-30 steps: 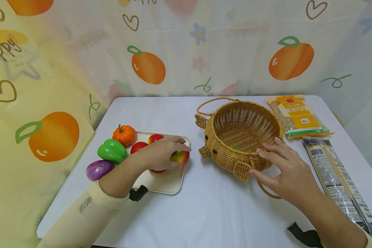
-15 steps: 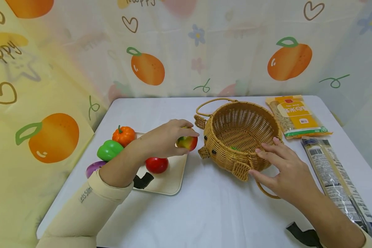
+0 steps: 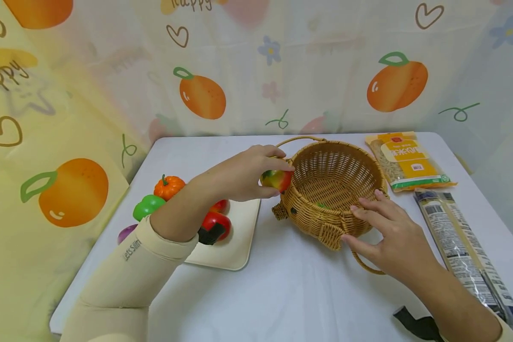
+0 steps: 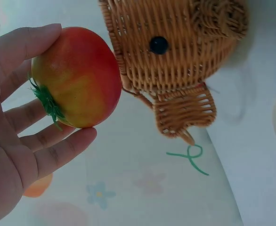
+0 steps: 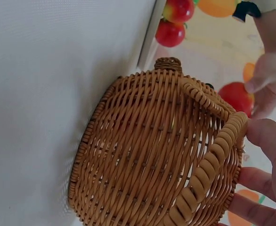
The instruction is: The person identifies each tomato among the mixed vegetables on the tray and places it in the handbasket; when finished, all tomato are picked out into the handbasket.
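A red and yellow-green tomato-like fruit [image 3: 278,180] is pinched between the thumb and fingers of my left hand [image 3: 252,173], at the left rim of the wicker basket [image 3: 320,223]. In the left wrist view the fruit [image 4: 81,77] shows a green leafy top, with the basket's dark eye [image 4: 158,45] beside it. My right hand [image 3: 397,235] rests its spread fingertips on the basket's near right side. A bit of something green [image 3: 323,205] lies inside the basket. From the right wrist view, the thumb and fingers [image 5: 265,174] touch the basket's rim by the handle [image 5: 208,169].
A cream tray [image 3: 239,247] holds red fruits [image 3: 216,223], partly hidden by my left arm. Left of it lie an orange pumpkin [image 3: 169,187], a green pepper [image 3: 147,206] and a purple vegetable [image 3: 126,233]. A yellow food bag [image 3: 410,161] and a long clear packet [image 3: 466,251] lie at the right.
My left hand has lifted the fruit off the tray and carried it right and away from me to the basket's rim. The right hand has stayed on the basket.
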